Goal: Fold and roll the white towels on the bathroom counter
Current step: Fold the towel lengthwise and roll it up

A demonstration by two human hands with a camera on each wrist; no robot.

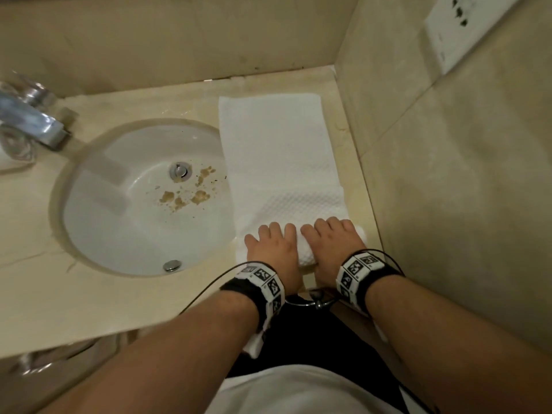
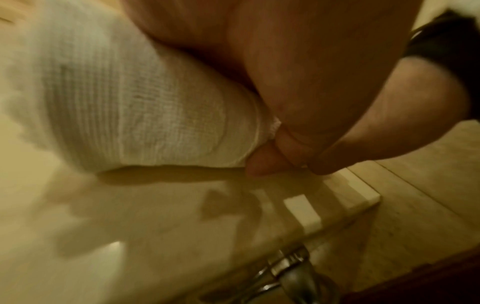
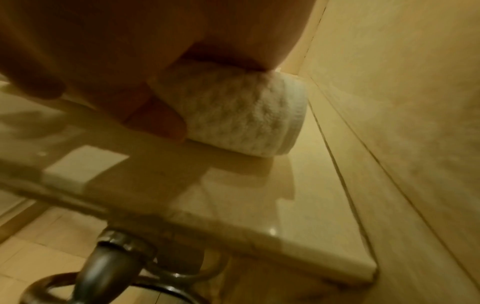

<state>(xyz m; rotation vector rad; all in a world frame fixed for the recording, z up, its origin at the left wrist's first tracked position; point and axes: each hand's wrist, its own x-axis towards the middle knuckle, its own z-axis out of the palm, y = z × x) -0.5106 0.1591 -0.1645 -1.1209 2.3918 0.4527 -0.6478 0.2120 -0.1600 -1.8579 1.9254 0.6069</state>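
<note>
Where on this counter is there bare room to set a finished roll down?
Bare counter lies in front of the sink, left of the left hand. A strip runs behind the towel. Right of it, the wall crowds close.

a white oval sink (image 1: 89, 204) sunk in the beige counter, brown specks near its drain (image 1: 180, 171). chrome faucet (image 1: 33, 121) at upper left. white wall socket (image 1: 466, 28) at upper right. metal ring (image 3: 85, 283) under the counter edge.

One towel (image 1: 277, 150), one sink (image 1: 89, 228), two hands (image 1: 301, 246)
</note>
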